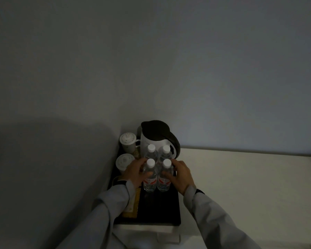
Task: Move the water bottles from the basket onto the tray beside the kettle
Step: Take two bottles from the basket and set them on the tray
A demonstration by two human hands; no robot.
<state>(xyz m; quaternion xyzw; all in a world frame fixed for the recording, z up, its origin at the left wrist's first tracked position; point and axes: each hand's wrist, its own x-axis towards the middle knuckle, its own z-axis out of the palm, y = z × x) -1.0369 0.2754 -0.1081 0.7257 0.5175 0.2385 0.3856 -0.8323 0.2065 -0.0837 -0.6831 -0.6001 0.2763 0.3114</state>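
Several clear water bottles with white caps stand upright in a tight square on the black tray (pixel 162 211), just in front of the white kettle (pixel 157 139) with its dark lid. My left hand (pixel 135 172) wraps the near left bottle (pixel 150 178). My right hand (pixel 180 174) wraps the near right bottle (pixel 164 179). The two far bottles (pixel 151 152) stand against the kettle. No basket is in view.
Two white lidded cups (pixel 128 141) stand on the tray's left side, against the wall. A yellowish packet (pixel 133 203) lies along the tray's left edge. The tray sits in the corner of a pale counter (pixel 241 186), which stretches to the right. The room is dim.
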